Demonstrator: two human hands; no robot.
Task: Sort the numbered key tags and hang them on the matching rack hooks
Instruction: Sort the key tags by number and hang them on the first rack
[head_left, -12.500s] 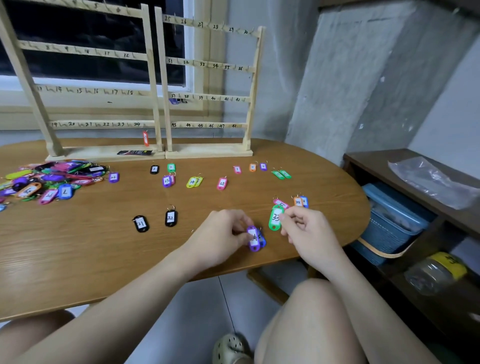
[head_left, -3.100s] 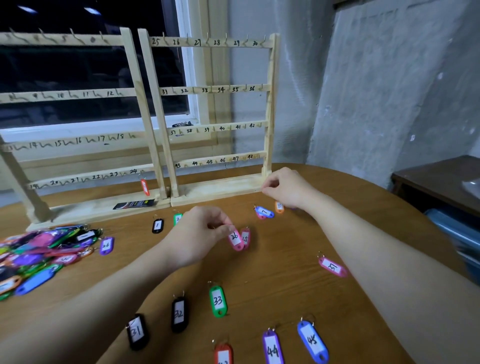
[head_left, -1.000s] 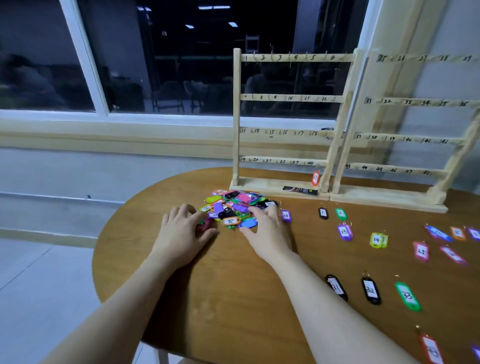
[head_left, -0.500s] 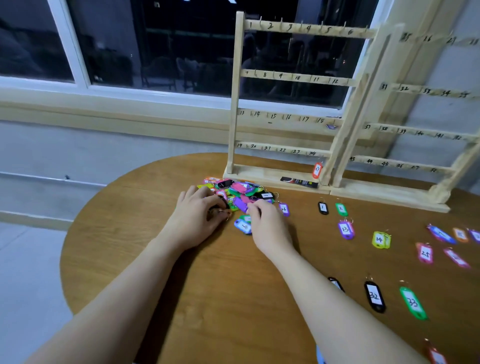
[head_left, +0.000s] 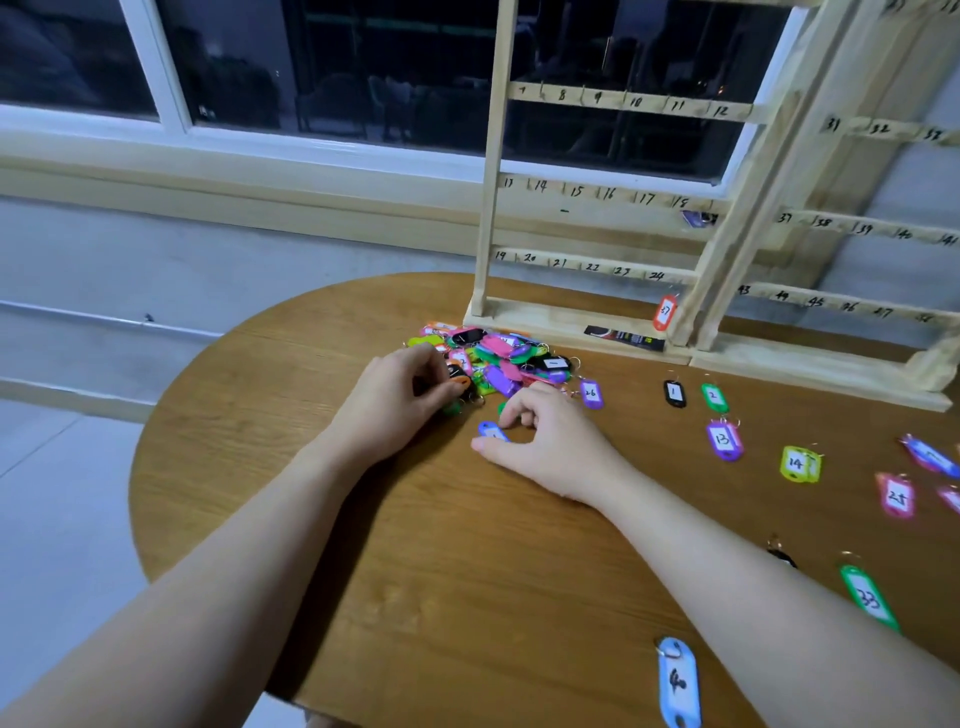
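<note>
A pile of coloured key tags lies on the round wooden table in front of the left wooden rack. My left hand pinches an orange tag at the pile's near edge. My right hand is curled over a blue tag, thumb and fingers around it. Sorted tags lie to the right: purple 26, black 1, green 2, purple 13, yellow 14.
A second rack stands to the right. An orange tag hangs low on the left rack. Pink tag 25, green 33 and a light blue tag lie nearer me. The table's edge curves at left.
The view has closed in on the pile. My right hand has drawn a blue tag out of the pile toward me, and my left hand now pinches an orange tag.
</note>
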